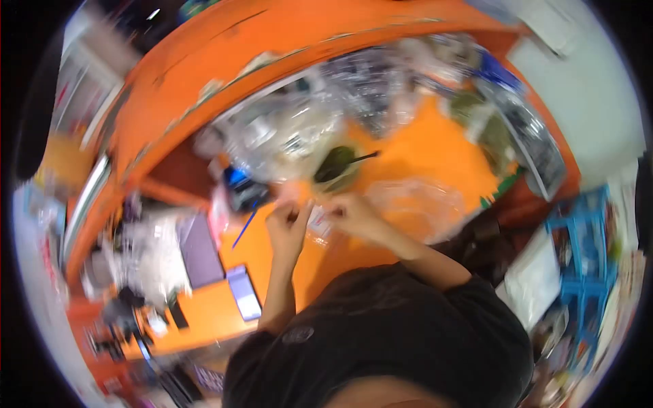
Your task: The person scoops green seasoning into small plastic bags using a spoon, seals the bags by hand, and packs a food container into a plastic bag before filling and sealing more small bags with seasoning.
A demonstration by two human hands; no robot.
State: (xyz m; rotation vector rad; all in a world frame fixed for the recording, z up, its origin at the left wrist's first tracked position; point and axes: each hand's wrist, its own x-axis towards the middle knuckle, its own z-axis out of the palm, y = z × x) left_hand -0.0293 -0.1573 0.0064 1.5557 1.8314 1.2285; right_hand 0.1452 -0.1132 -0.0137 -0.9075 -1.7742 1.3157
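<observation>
A small clear plastic bag (318, 224) with a whitish, red-marked patch hangs between my hands, blurred by motion. My left hand (289, 219) is closed in a pinch at the bag's left upper edge. On the other side, my right hand (354, 215) pinches near its right upper edge, with the fingertips partly smeared. Just beyond both hands sits an open container (333, 178) of dark green stuff, and a dark handle (364, 157) sticks out of it to the right.
Piled clear plastic bags (279, 136) fill the back of the orange table (415, 146). To the left lie a blue pen (245, 226), a phone (243, 292) and a dark purple flat case (201, 251). Blue shelving (581, 272) stands at the right, beyond a clear plastic sheet (422, 204).
</observation>
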